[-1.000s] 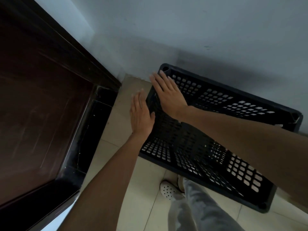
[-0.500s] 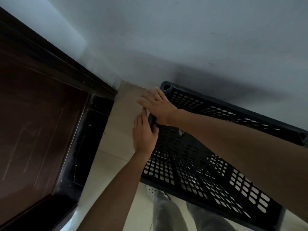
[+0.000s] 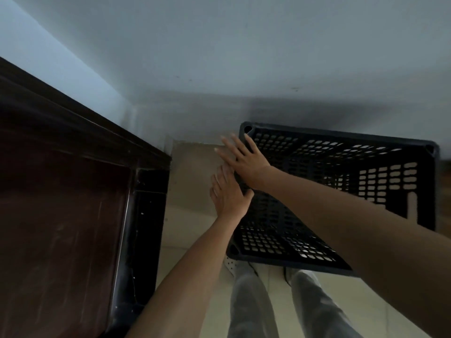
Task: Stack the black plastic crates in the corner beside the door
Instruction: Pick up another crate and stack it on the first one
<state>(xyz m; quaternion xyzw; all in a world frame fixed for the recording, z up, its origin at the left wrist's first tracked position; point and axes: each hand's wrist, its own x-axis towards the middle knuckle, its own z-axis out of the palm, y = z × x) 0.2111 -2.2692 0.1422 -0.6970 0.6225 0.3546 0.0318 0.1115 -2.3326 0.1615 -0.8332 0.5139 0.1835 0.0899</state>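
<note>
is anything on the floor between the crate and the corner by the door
Nothing visible. The strip of floor between the black plastic crate and the door frame looks bare; both hands, left hand and right hand, rest on the crate's left rim.

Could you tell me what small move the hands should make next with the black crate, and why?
Probably a short sideways slide toward the door. Both the left hand and right hand lie flat and open on the left rim of the black crate, and a strip of bare floor separates it from the door frame, so it does not look tucked into the corner yet.
</note>
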